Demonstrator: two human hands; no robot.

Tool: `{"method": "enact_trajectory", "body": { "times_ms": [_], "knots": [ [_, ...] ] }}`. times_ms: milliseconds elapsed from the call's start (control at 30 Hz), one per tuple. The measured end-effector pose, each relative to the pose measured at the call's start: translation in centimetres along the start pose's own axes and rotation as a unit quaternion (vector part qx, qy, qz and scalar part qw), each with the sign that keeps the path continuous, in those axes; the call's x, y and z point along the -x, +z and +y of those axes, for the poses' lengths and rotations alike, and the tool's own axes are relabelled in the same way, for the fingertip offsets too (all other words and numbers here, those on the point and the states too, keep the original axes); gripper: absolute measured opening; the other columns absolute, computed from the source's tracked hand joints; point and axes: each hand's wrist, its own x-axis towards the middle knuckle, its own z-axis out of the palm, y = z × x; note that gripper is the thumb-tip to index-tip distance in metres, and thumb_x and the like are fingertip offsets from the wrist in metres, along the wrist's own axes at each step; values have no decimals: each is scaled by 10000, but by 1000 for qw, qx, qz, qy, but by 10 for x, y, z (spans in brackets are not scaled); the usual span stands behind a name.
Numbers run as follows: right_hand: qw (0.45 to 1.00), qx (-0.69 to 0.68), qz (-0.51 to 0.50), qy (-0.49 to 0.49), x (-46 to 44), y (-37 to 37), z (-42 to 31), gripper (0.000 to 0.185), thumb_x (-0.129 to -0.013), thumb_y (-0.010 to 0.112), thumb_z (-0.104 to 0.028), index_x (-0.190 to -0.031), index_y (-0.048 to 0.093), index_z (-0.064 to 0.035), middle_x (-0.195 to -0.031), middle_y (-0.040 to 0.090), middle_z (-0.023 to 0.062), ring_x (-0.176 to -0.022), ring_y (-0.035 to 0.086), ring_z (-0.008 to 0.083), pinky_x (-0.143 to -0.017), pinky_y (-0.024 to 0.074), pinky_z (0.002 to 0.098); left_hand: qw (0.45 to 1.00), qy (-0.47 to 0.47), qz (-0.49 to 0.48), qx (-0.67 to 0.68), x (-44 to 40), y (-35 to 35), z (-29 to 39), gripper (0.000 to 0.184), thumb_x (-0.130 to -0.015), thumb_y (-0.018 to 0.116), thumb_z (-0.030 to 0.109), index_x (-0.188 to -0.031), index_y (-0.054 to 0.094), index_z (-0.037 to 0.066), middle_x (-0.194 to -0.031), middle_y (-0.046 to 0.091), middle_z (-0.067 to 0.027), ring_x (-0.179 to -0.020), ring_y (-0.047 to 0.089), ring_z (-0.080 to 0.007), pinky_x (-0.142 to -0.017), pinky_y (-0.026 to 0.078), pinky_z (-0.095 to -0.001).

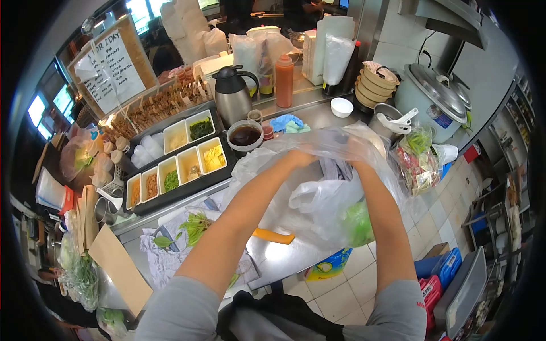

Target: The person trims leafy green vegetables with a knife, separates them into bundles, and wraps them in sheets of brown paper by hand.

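Two-handed grip, clear bag around it

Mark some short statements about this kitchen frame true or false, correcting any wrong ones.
1. The left hand and right hand are both at the translucent plastic bag. True.
2. The orange squeeze bottle lies on its side. False: it stands upright.
3. The steel jug has a black top. True.
4. The small white bowl sits inside the steel pot. False: it sits on the counter.
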Motion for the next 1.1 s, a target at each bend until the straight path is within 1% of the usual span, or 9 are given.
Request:
{"method": "enact_trajectory", "body": {
  "times_ms": [167,467,600,667,733,833,900,967,1100],
  "knots": [
    [999,-42,-2,-35,51,-64,-33,419,-670,706,-307,-957,621,-13,-947,633,219,-922,608,357,-787,474,435,986,42,91,136,-1,-44,7,1034,-791,543,602,-1449,-68,89,-1283,475,-267,-1178,486,-358,-985,383,-366],
    [987,-125,34,-99,107,-119,-54,512,-594,740,-85,-1043,543,63,-933,586,266,-884,571,408,-798,461,426,970,178,16,163,-21,-87,41,854,-825,435,664,-1413,302,60,-1312,494,-151,-1179,480,-261,-985,352,-357],
    [970,-130,58,-195,131,-142,-58,441,-622,733,-131,-985,561,52,-928,596,245,-885,586,383,-781,471,435,960,76,8,268,-18,-98,48,699,-843,485,555,-1368,408,99,-1307,501,-125,-1216,442,-230,-1021,319,-338],
    [947,-174,84,-255,137,-149,-61,472,-602,741,-112,-998,545,56,-883,592,233,-825,577,381,-729,461,405,947,-109,0,304,-11,-97,50,685,-835,509,525,-1360,420,95,-1366,439,-126,-1269,386,-220,-1057,287,-335],
    [953,-208,41,-216,134,-171,-56,457,-596,752,-125,-964,548,53,-853,588,219,-785,568,369,-702,455,391,942,-67,-71,320,6,-104,32,713,-834,529,496,-1385,370,73,-1449,319,-116,-1310,333,-196,-1064,293,-326],
    [957,-241,17,-161,130,-192,-48,441,-582,773,-155,-919,567,42,-833,589,198,-759,568,354,-681,456,380,897,72,-230,370,10,-89,-30,721,-836,562,428,-1409,315,67,-1458,310,-104,-1316,334,-193,-1038,337,-307],
    [962,-215,69,-150,131,-199,-51,428,-559,790,-173,-880,590,27,-884,591,171,-776,572,333,-697,457,376,663,33,-353,659,24,-64,-67,568,-866,539,394,-1326,461,70,-1321,489,-140,-1184,488,-274,-1015,364,-337],
    [949,-166,142,-229,130,-204,-59,422,-550,793,-184,-864,596,19,-915,590,157,-781,571,320,-702,454,373,958,78,-214,174,85,-64,15,670,-779,685,261,-1334,422,-8,-1228,566,-117,-1078,545,-194,-939,417,-289],
    [914,-159,175,-330,121,-203,-82,410,-534,793,-224,-839,620,-11,-1016,573,111,-848,573,293,-720,448,370,957,37,-157,242,126,-15,70,575,-770,698,354,-1224,559,31,-1108,622,-138,-1028,579,-225,-955,396,-288]
  ]
}}
